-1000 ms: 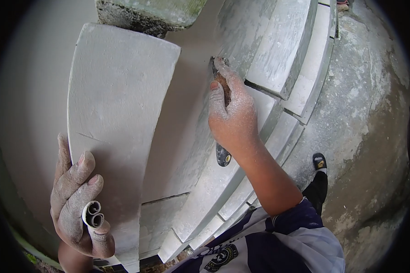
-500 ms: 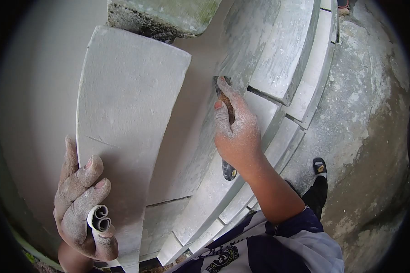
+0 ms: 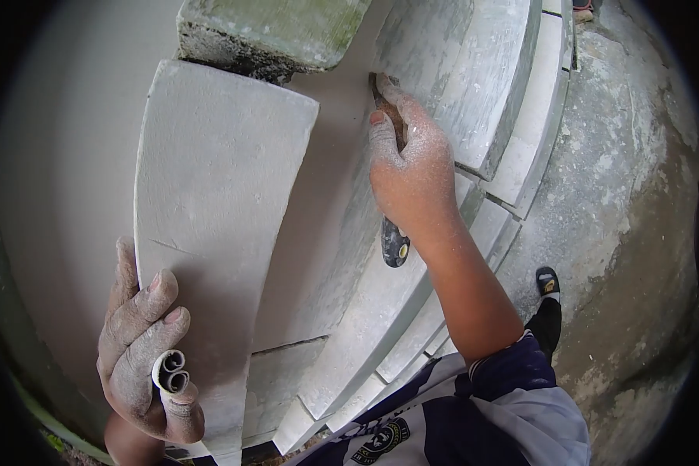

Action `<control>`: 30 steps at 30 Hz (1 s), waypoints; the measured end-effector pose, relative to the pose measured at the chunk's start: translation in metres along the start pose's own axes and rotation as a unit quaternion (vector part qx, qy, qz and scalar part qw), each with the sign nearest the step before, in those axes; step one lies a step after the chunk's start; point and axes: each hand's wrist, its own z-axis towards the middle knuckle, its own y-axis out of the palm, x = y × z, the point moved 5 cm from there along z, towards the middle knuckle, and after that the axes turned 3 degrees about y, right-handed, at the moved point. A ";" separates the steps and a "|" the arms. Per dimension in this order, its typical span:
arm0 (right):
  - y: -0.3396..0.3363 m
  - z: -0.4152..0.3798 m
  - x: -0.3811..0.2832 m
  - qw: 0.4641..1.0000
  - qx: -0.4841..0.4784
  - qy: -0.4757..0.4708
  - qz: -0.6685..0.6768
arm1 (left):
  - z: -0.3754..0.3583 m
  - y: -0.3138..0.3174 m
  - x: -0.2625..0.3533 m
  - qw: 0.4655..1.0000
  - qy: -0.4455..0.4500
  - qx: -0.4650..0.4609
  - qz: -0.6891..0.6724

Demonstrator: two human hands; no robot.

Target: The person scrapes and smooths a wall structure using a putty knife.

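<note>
My right hand (image 3: 413, 167) grips a scraper (image 3: 394, 245) with a dark handle that has a hole at its near end. Its worn brown far end lies under my thumb and index finger, by the pale curved inner wall (image 3: 342, 194). My dusty left hand (image 3: 144, 349) holds a small rolled-up sheet (image 3: 171, 371), white outside and grey inside, which looks like sandpaper, between thumb and fingers. That hand lies against the left edge of a light grey curved slab (image 3: 217, 171), its fingertips over the slab's face.
A mossy, rough-edged block (image 3: 276, 31) stands at the slab's far end. Curved stepped ledges (image 3: 357, 311) with dark joints run along the right. Beyond them is a stained concrete floor (image 3: 590, 194), with my sandalled foot (image 3: 548, 281) on it.
My right hand has moved with the scraper away from me, up along the inner wall. My left hand stays at the slab's edge with the roll. The view has shifted slightly.
</note>
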 end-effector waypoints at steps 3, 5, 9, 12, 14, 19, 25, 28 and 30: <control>0.003 -0.012 0.008 0.999 -0.005 -0.041 -0.009 | -0.004 0.000 -0.002 1.000 -0.006 0.015 -0.002; 0.007 -0.028 0.025 0.996 -0.009 -0.075 -0.049 | 0.002 0.000 0.002 1.000 0.017 0.005 0.003; 0.002 -0.013 0.010 1.000 -0.015 -0.024 -0.004 | 0.001 -0.002 0.004 1.000 0.007 -0.017 0.001; 0.002 -0.018 0.018 0.999 -0.005 -0.035 0.013 | 0.002 -0.002 0.005 1.000 0.005 -0.011 0.004; 0.004 -0.031 0.027 0.999 -0.020 -0.044 -0.010 | 0.003 -0.001 0.005 1.000 0.011 -0.002 0.005; -0.002 -0.015 0.011 1.000 -0.014 -0.002 -0.027 | 0.003 -0.001 0.005 1.000 0.015 -0.003 -0.007; 0.001 -0.029 0.021 0.998 -0.050 -0.008 -0.023 | 0.002 -0.001 0.005 1.000 0.015 0.000 0.005; -0.005 -0.002 0.008 0.999 -0.005 -0.047 -0.022 | 0.003 0.000 0.005 1.000 0.009 -0.002 -0.004; -0.004 -0.002 0.011 0.999 -0.020 -0.025 -0.025 | 0.003 -0.001 0.005 1.000 0.003 -0.002 0.000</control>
